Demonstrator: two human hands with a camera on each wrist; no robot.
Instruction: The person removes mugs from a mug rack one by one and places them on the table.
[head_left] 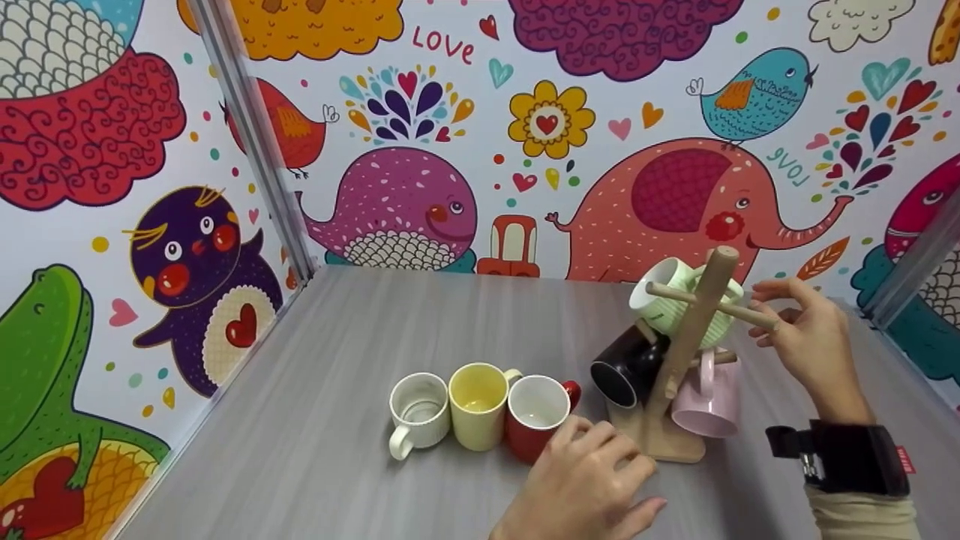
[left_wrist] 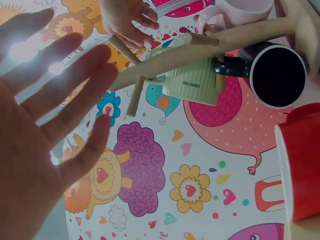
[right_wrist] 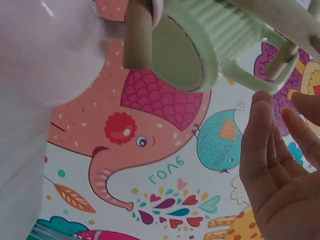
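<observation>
A pale green ribbed mug hangs by its handle on an upper peg of the wooden mug tree. Beside that peg's end is my right hand, fingers loosely bent and nothing held; in the right wrist view a fingertip is right at the green handle. My left hand hovers in front of the red mug, and the left wrist view shows its fingers spread and the palm bare. Lower on the tree hang a black mug and a pink mug.
Left of the red mug, a yellow mug and a white mug stand upright in a row on the grey table. Behind the table rises a wall printed with cartoon animals. The tree's base stands near my left hand.
</observation>
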